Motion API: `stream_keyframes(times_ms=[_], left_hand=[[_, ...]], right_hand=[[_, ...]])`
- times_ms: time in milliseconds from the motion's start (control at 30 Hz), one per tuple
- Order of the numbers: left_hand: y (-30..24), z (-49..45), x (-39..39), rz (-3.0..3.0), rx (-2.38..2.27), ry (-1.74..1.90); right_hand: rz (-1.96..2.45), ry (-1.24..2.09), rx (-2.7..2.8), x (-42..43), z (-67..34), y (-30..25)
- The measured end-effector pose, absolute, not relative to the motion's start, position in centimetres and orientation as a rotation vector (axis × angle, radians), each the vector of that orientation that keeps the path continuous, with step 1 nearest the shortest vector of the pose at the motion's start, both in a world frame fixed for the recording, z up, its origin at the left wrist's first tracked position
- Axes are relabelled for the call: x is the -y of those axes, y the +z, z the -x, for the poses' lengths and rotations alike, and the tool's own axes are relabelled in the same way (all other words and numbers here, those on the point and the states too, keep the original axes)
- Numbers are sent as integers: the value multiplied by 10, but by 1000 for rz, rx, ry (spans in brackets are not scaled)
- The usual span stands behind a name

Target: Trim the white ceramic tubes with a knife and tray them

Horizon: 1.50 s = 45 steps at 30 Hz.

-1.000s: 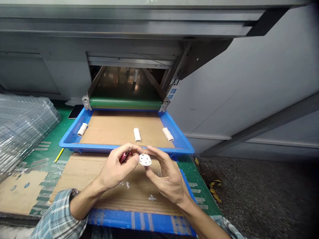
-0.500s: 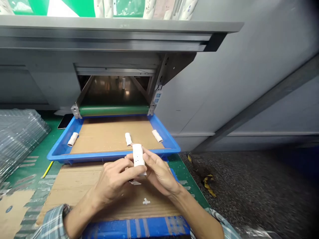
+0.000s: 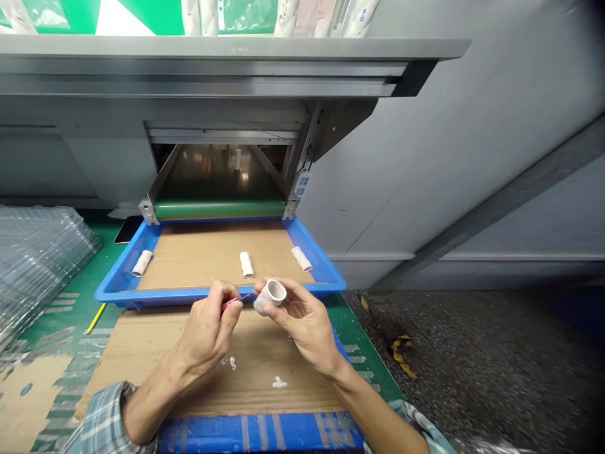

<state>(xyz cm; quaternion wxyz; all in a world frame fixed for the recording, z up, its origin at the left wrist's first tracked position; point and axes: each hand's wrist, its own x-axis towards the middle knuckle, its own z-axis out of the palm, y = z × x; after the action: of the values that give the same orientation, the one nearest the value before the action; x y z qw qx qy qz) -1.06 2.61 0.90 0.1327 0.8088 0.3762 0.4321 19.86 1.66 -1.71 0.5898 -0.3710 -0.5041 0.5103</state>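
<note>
White hollow tube [image 3: 273,295], short, open end tilted upward

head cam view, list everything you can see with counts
blue plastic tray: 1, blue, below the machine opening
white tube pieces: 3, white, on cardboard in the tray
green conveyor roller: 1, green, behind the tray
grey machine housing: 1, grey, behind and right
clear plastic trays: one stack, clear, far left
phone: 1, black, left of the tray's back corner
yellow stick: 1, yellow, on the green bench mat
cardboard sheet: 1, brown, in front of the tray
white cup-shaped part: 1, white, above the tray's front rim
pink-handled tool: 1, pink, beside that part
left hand: 1, holding the tool
right hand: 1, holding the part
plaid sleeves: 2, blue-grey, at both wrists
</note>
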Motion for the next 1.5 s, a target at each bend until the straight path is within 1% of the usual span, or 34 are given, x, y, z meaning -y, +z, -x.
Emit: stream_keyframes(times_ms=[100, 200, 367, 567, 1300, 1400, 1500], left_hand=[[11, 7, -25, -2400, -1120, 1216], [10, 6, -23, -2487, -1147, 1198], [8, 7, -22, -2677, -1251, 1188], [12, 5, -23, -2726, -1314, 1230], [8, 6, -22, -2781, -1332, 1109], [8, 6, -23, -2711, -1238, 1138], [7, 7, -25, -2585, -1195, 1227]], right_hand=[[869, 973, 1272, -17, -198, -21], [849, 859, 1393, -17, -199, -21], [808, 743, 1561, -14, -201, -16], [806, 674, 1642, -13, -202, -16], [820, 646, 1656, -14, -204, -20], [863, 718, 1607, -14, -201, -20], [921, 924, 1396, -15, -197, -20]])
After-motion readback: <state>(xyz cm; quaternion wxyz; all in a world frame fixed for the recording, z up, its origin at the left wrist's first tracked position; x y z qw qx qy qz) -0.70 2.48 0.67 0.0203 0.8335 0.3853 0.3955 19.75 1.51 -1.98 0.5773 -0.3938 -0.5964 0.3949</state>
